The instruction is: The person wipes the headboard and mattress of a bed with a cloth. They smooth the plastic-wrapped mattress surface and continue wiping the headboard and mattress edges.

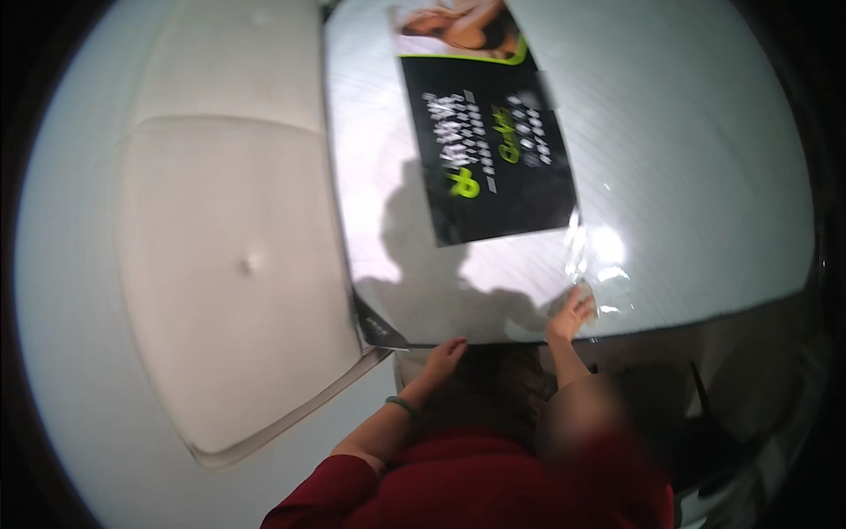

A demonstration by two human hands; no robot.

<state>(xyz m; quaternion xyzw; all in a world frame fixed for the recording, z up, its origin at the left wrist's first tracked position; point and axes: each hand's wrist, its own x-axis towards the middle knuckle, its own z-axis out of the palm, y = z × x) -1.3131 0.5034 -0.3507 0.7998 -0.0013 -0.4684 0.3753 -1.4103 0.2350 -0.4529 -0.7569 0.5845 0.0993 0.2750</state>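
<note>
A white mattress [687, 165], seemingly under a clear glossy cover, lies before me. A black printed sheet [496, 152] with a picture at its far end rests on it and bears writing. My left hand [445, 360] is at the mattress's near edge, its fingers curled at the rim; whether it grips anything does not show. Reaching further over the surface, my right hand [572, 316] presses or spreads near a shiny, creased patch. Something pale and blurred lies under its fingers, and I cannot tell whether it is held. A green bangle [403, 406] circles my left wrist.
A beige upholstered headboard [238, 264] with a button runs along the left side of the mattress. A black corner piece [378, 329] with writing covers the near left corner. Dark objects [710, 443], too dim to name, stand at the lower right. My shadow falls across the mattress.
</note>
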